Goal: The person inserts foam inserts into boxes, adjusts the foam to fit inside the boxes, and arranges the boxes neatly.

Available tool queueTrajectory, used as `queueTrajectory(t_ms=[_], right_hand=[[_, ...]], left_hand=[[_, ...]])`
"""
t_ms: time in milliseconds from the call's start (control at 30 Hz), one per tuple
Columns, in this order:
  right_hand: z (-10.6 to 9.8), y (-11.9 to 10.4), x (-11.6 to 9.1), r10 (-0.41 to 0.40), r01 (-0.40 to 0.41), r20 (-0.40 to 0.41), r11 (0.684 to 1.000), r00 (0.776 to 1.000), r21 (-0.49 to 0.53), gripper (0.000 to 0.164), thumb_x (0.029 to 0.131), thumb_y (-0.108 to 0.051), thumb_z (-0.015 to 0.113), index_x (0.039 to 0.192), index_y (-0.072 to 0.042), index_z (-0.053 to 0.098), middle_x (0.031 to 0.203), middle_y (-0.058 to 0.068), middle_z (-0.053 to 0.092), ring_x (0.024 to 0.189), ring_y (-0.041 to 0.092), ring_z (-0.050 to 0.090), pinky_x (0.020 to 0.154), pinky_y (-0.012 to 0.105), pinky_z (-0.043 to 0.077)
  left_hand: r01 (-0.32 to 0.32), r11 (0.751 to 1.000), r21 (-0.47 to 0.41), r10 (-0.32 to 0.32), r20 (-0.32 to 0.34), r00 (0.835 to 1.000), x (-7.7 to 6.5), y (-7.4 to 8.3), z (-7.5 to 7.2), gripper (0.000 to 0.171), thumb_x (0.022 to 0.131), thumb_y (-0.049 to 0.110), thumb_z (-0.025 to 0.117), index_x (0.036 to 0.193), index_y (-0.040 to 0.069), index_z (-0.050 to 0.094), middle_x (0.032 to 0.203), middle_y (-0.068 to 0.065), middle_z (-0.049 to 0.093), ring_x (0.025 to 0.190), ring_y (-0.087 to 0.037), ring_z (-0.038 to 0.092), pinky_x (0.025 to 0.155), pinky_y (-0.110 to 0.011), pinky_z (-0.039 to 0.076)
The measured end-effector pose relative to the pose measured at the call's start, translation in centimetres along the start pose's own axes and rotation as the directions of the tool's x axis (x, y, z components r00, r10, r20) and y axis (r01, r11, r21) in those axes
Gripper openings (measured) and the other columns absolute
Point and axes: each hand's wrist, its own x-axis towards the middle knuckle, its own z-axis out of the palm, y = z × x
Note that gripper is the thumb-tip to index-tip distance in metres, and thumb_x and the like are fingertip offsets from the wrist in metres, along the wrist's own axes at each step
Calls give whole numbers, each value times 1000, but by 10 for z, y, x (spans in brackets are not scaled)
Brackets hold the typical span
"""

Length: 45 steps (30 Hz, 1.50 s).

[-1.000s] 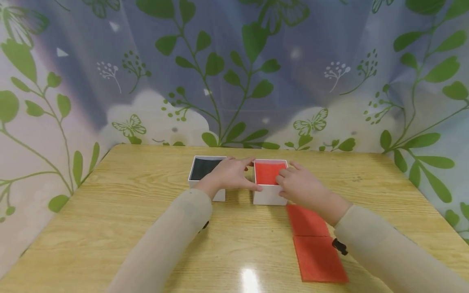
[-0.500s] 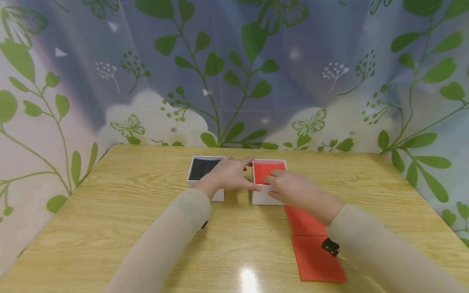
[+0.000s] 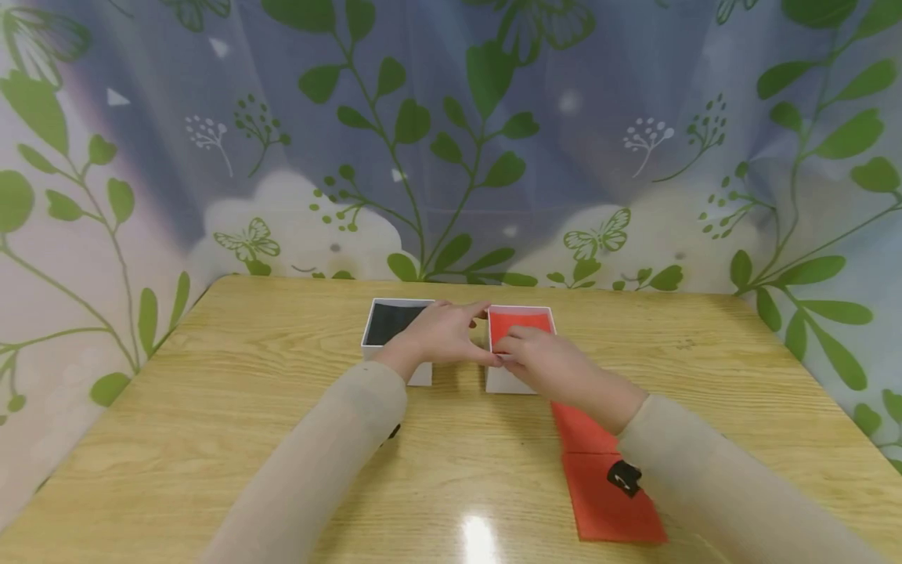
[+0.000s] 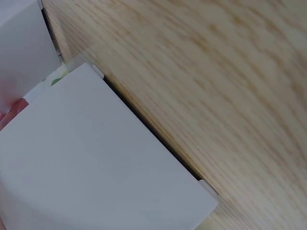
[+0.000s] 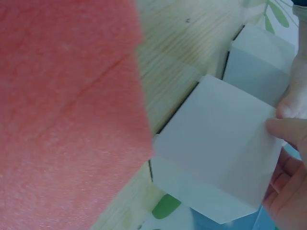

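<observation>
Two white open-topped boxes stand side by side. The right white box (image 3: pixel 509 381) has red felt (image 3: pixel 524 319) inside; the left one (image 3: pixel 421 374) has black felt (image 3: pixel 395 319) inside. My left hand (image 3: pixel 440 333) reaches over the left box and holds the right box's left side, thumb at its front corner, fingers towards the back. My right hand (image 3: pixel 550 362) is at that box's front rim, fingers over it and inside against the red felt. In the right wrist view its thumb (image 5: pixel 285 129) lies on the outside of the white wall.
Two flat red felt squares lie end to end on the wooden table (image 3: pixel 282 462), the nearer red square (image 3: pixel 606 509) partly under my right forearm. A leaf-patterned curtain (image 3: pixel 451 157) hangs behind the table's far edge.
My right hand has slid leftward along the right box's front rim, from its right side to near my left thumb. The left hand and both boxes stay in place.
</observation>
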Motion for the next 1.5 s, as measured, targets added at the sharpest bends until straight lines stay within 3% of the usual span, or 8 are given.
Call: queueTrajectory(t_ms=[167, 300, 633, 900, 1133, 1267, 1367, 1500], right_hand=[[-1, 0, 1, -3, 3, -7, 999, 1000, 42, 17, 82, -9, 71, 98, -6, 69, 87, 1, 56, 76, 14, 55, 67, 28, 51], [-2, 0, 4, 40, -42, 49, 999, 998, 29, 22, 82, -18, 72, 100, -5, 67, 90, 3, 56, 78, 15, 56, 68, 28, 51], [-3, 8, 19, 159, -175, 207, 982, 965, 63, 56, 81, -34, 72, 122, 1, 55, 116, 13, 56, 102, 27, 56, 86, 40, 48], [1, 27, 29, 73, -129, 229, 962, 971, 240, 48, 76, -36, 77, 104, -4, 56, 84, 0, 54, 71, 14, 50, 64, 29, 44], [-2, 36, 35, 19, -114, 242, 916, 970, 385, 49, 83, -47, 66, 105, -5, 57, 85, 2, 53, 74, 16, 49, 65, 31, 41], [-1, 36, 39, 56, -143, 241, 921, 969, 362, 61, 84, -52, 62, 122, -6, 52, 80, 1, 53, 66, 14, 48, 62, 30, 41], [-1, 35, 41, 120, -206, 262, 922, 958, 328, 77, 84, -56, 59, 140, -7, 40, 90, 2, 55, 73, 15, 51, 67, 32, 43], [-1, 33, 42, 166, -253, 279, 916, 946, 313, 77, 86, -60, 53, 143, -10, 38, 107, 6, 55, 86, 19, 54, 77, 37, 45]], left_hand=[[1, 1000, 10, -1, 2, 1000, 0, 1, -1, 103, 69, 73, 61, 149, 18, 26, 106, 5, 67, 107, -8, 57, 108, -41, 20], [1, 1000, 9, -1, 6, 1000, 0, 1, -1, 101, 71, 72, 61, 149, 18, 26, 108, 5, 67, 108, -8, 56, 108, -41, 20], [-26, 1000, -18, 26, -21, 999, 0, 0, -1, 100, 70, 71, 62, 147, 16, 30, 128, 4, 57, 109, -10, 56, 109, -42, 19], [-38, 999, 24, 38, -36, 999, 2, -2, 2, 99, 71, 70, 62, 147, 15, 30, 124, 6, 59, 107, -7, 56, 108, -40, 20], [-29, 998, 48, 30, -29, 999, 3, -2, 1, 93, 75, 65, 61, 147, 12, 31, 127, 6, 57, 105, -7, 58, 107, -42, 22], [-28, 999, 42, 30, -32, 999, 3, -2, 1, 99, 72, 71, 60, 147, 14, 29, 124, 6, 59, 105, -6, 58, 107, -41, 22], [-34, 999, 30, 35, -40, 999, 2, -2, 2, 101, 70, 72, 61, 147, 16, 29, 119, 7, 62, 107, -6, 57, 107, -41, 22], [-48, 998, 31, 49, -53, 997, 1, -1, 2, 99, 70, 72, 62, 146, 16, 32, 123, 7, 60, 110, -9, 55, 107, -41, 23]])
